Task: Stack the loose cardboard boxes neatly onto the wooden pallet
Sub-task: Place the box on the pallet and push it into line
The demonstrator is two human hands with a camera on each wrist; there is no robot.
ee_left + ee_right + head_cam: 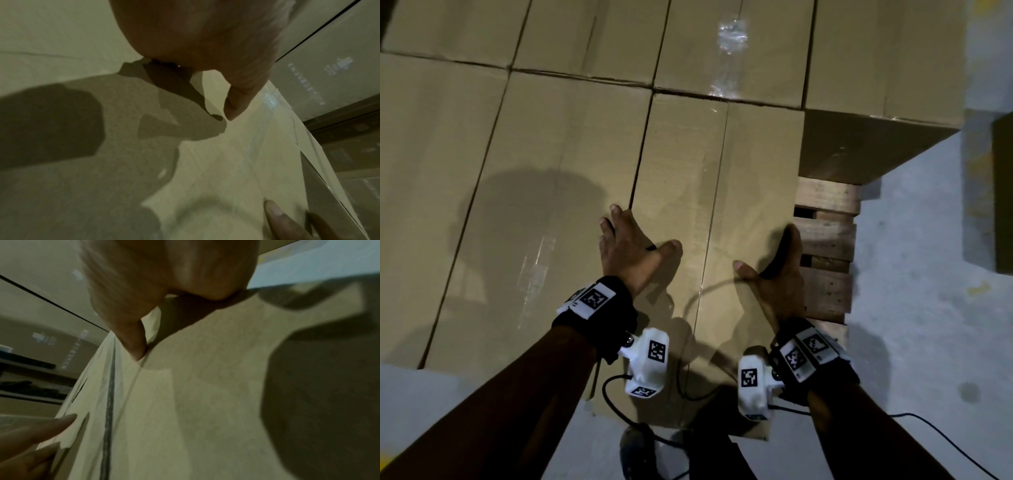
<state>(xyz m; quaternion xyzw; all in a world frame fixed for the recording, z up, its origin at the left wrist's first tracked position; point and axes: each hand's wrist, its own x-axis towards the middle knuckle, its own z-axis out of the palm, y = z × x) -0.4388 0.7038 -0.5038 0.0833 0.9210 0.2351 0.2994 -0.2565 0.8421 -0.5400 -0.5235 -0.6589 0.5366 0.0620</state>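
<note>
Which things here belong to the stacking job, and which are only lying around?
Belong to the job:
- near box, under both hands
- left hand and right hand, flat on it
- stacked boxes
- wooden pallet

Only lying around:
- dark box at the right edge
- black cable

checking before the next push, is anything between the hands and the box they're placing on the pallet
Nothing visible: the left hand lies flat on the box, and the right hand is at its right edge, beside the bare pallet.
</note>
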